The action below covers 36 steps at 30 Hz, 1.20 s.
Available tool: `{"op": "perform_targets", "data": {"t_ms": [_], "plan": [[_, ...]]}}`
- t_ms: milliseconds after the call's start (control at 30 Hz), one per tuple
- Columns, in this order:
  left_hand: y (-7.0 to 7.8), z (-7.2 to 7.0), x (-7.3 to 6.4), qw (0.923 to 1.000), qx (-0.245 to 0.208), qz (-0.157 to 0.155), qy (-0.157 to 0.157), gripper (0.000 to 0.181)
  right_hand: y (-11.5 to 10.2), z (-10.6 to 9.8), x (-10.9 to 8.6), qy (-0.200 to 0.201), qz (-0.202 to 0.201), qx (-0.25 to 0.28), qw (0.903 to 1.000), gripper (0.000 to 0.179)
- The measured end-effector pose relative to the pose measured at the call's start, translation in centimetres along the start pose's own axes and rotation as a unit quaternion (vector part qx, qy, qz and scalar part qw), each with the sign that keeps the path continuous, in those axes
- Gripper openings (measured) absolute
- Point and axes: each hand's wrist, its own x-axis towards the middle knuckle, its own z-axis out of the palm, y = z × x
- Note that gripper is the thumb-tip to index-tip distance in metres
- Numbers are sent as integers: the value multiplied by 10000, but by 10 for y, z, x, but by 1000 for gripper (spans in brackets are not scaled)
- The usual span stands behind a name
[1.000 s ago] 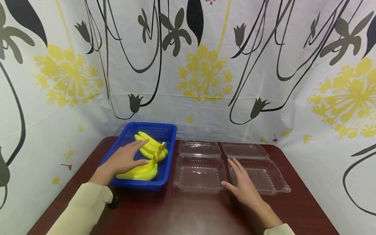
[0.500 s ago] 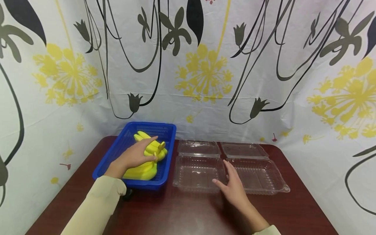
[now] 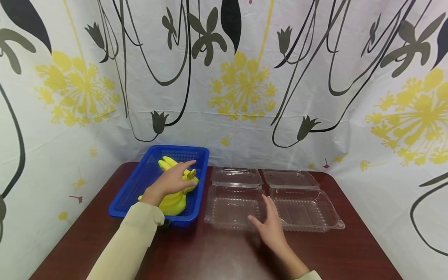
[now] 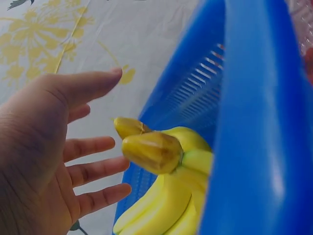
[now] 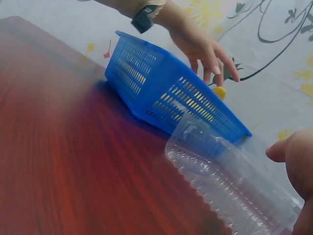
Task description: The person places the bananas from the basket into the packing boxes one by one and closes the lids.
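Observation:
Two bunches of yellow bananas (image 3: pixel 174 205) lie in a blue plastic basket (image 3: pixel 117 198) at the left of the table. Over them is my left hand (image 3: pixel 170 182), fingers spread and holding nothing. In the left wrist view the brown banana stems (image 4: pixel 154 152) stand just past the fingertips of that hand (image 4: pixel 58 156). My right hand (image 3: pixel 272 227) hovers at the front of two clear plastic clamshell boxes, with thumb and fingers apart. The left box (image 3: pixel 231 206) and the right box (image 3: pixel 304 210) both have lids folded back. Part of the bananas is hidden behind my left hand.
A dark red wooden table (image 3: pixel 210 256) carries everything. White cloth (image 3: pixel 224 85) with printed flowers hangs behind it and on both sides. The basket's wall (image 5: pixel 146 93) rises close beside the left box. A black strap device (image 5: pixel 143 19) sits on the left wrist.
My left hand has moved right and farther over the bananas toward their stems. My right hand has drifted left, from the right box toward the left one. Basket and boxes stay put.

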Motion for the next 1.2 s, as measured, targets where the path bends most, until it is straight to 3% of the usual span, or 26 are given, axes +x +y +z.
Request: {"op": "perform_targets", "data": {"t_ms": [167,600,1067,1200], "plan": [[1,4,10,9995,198,-250,-4,70,6,7,-4,107,43,126,9999,79],[1,14,24,9953,202,-942,-104,61,19,17,-16,88,489,395,9980,75],[-2,12,29,9963,367,-777,7,30,31,20,-19,349,365,679,9964,74],[1,9,28,9963,356,-751,194,27,32,18,-19,469,299,613,9966,73]]}}
